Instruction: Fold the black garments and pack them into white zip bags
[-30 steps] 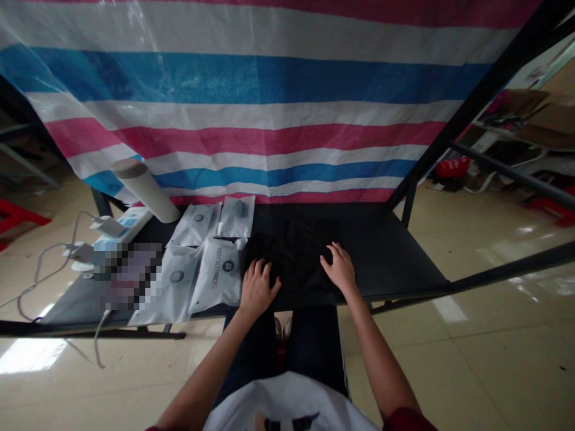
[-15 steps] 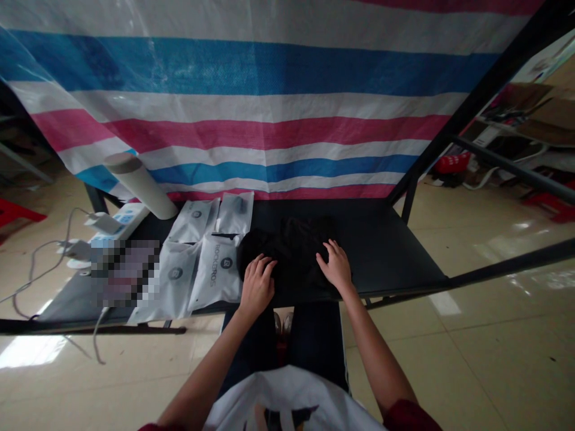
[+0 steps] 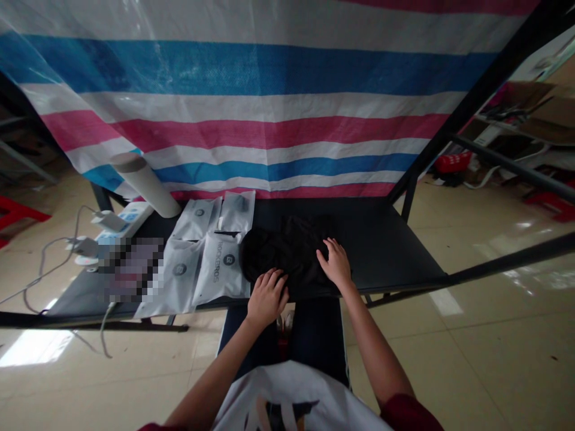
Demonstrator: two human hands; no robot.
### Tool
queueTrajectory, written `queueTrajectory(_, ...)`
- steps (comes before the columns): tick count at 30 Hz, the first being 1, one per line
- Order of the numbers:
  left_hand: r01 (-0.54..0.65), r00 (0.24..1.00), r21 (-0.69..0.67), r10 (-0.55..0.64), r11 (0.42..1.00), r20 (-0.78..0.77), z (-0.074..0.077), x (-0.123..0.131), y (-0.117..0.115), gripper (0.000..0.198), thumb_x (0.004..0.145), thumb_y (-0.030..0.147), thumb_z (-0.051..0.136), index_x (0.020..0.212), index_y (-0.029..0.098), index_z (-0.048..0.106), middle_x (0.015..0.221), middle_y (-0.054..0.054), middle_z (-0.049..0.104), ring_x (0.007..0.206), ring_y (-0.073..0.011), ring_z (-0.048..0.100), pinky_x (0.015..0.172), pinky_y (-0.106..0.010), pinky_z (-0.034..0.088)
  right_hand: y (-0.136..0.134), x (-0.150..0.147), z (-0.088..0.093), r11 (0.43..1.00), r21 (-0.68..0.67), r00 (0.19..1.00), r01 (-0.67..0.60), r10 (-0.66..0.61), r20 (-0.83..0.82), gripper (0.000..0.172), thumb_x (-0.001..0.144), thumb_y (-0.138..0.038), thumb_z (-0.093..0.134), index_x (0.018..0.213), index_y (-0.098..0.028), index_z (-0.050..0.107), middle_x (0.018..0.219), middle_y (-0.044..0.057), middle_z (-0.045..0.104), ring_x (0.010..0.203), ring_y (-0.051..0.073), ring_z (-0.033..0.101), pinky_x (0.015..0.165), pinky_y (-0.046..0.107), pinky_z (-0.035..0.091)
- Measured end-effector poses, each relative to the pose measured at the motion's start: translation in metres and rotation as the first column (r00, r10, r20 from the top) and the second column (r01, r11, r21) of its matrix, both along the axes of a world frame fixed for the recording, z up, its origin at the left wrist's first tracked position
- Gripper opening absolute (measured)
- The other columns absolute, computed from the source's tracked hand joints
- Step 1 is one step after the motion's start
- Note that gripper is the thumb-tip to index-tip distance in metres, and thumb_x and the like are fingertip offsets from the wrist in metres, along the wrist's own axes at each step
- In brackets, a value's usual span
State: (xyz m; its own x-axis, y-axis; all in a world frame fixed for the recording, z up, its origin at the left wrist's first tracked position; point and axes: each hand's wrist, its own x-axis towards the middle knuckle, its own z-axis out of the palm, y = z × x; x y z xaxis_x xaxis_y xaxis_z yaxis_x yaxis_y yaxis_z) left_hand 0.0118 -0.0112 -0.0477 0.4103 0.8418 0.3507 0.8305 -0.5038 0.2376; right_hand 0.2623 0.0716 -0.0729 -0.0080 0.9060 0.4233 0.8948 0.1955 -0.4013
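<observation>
A black piece of fabric (image 3: 287, 251) lies crumpled on the dark table (image 3: 386, 251) straight ahead of me. My left hand (image 3: 267, 296) rests on its near edge at the table's front, fingers curled down onto the cloth. My right hand (image 3: 336, 264) lies flat on the fabric's right side with fingers spread. Neither hand lifts the cloth off the table.
Several grey zip pouches (image 3: 222, 266) lie left of the fabric. A cardboard tube (image 3: 144, 182) leans at the back left, beside a white power strip with cables (image 3: 112, 224). A striped tarp (image 3: 269, 108) hangs behind. Black shelf bars (image 3: 494, 269) run to the right.
My left hand has slid back and rightward to the fabric's near edge. My right hand has stayed almost where it was.
</observation>
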Motion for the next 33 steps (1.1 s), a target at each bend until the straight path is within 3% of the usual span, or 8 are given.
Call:
queueTrajectory(5,-0.007,1.000,-0.003,0.007,1.000,0.006,0.001,-0.001,-0.001,0.030,0.092,0.027,0.049,0.118,0.019,0.062,0.123,-0.011,0.062,0.124,-0.0284,0.051,0.101,-0.046,0.044,-0.007,0.002,0.013,0.988,0.134,0.991,0.077,-0.061,-0.122,0.038,0.097,-0.040,0.040,0.121,-0.016,0.058,0.120,0.015,0.064,0.120,0.029,0.054,0.102,0.044,0.041)
queueTrajectory(14,0.001,1.000,-0.001,-0.001,1.000,0.025,0.001,-0.001,-0.003,0.030,0.093,0.027,0.048,0.119,0.019,0.061,0.123,-0.011,0.061,0.124,-0.0281,0.051,0.101,-0.046,0.043,-0.003,0.004,0.010,0.998,0.033,0.969,0.061,-0.052,-0.241,0.036,0.095,-0.045,0.041,0.094,-0.019,0.066,0.094,0.012,0.072,0.091,0.027,0.065,0.085,0.039,0.046)
queueTrajectory(16,-0.003,1.000,-0.002,0.003,1.000,0.022,0.001,-0.001,-0.003,0.030,0.093,0.027,0.048,0.118,0.019,0.061,0.123,-0.010,0.061,0.123,-0.0281,0.051,0.100,-0.046,0.043,0.000,0.008,0.009,0.998,0.002,0.921,0.068,-0.062,-0.384,0.039,0.093,-0.050,0.042,0.092,-0.019,0.066,0.092,0.012,0.073,0.088,0.026,0.067,0.082,0.038,0.048)
queueTrajectory(19,-0.005,1.000,0.003,0.005,1.000,0.022,0.000,-0.002,-0.003,0.029,0.093,0.027,0.048,0.118,0.019,0.061,0.124,-0.010,0.061,0.123,-0.0282,0.051,0.100,-0.046,0.044,0.004,0.025,0.010,0.997,-0.054,0.747,0.053,-0.076,-0.660,0.044,0.090,-0.056,0.043,0.092,-0.018,0.065,0.088,0.011,0.074,0.086,0.025,0.069,0.078,0.036,0.051)
queueTrajectory(22,0.000,1.000,0.003,0.000,1.000,0.022,0.000,-0.002,-0.003,0.029,0.093,0.027,0.047,0.118,0.019,0.060,0.124,-0.010,0.061,0.123,-0.0283,0.050,0.100,-0.046,0.043,0.003,0.051,0.009,0.995,-0.058,0.614,0.080,-0.095,-0.784,0.044,0.087,-0.056,0.048,0.090,-0.016,0.066,0.088,0.011,0.073,0.088,0.025,0.069,0.079,0.036,0.051)
queueTrajectory(28,0.032,0.997,-0.056,-0.028,0.998,0.071,0.003,-0.003,-0.003,0.030,0.093,0.026,0.048,0.120,0.019,0.059,0.125,-0.009,0.060,0.125,-0.0268,0.050,0.103,-0.045,0.044,-0.010,0.089,-0.005,0.965,-0.012,0.527,0.261,-0.153,-0.836,0.034,0.082,-0.048,0.054,0.083,-0.016,0.066,0.088,0.011,0.071,0.088,0.024,0.068,0.075,0.036,0.052)
queueTrajectory(31,0.065,0.986,-0.073,-0.053,0.995,0.157,0.015,-0.015,-0.003,0.027,0.093,0.025,0.047,0.117,0.021,0.060,0.123,-0.008,0.061,0.122,-0.0231,0.052,0.104,-0.040,0.045,-0.012,0.089,-0.008,0.965,-0.014,0.516,0.264,-0.153,-0.843,0.032,0.083,-0.045,0.053,0.082,-0.016,0.066,0.083,0.009,0.070,0.083,0.023,0.068,0.072,0.035,0.052)
queueTrajectory(33,0.007,0.980,-0.051,0.003,0.999,0.201,0.030,-0.031,0.000,0.026,0.094,0.027,0.046,0.115,0.021,0.060,0.119,-0.008,0.062,0.118,-0.0228,0.055,0.102,-0.039,0.045,-0.012,0.086,-0.008,0.968,-0.018,0.551,0.251,-0.158,-0.820,0.032,0.083,-0.044,0.053,0.081,-0.016,0.066,0.081,0.009,0.070,0.081,0.023,0.068,0.071,0.035,0.052)
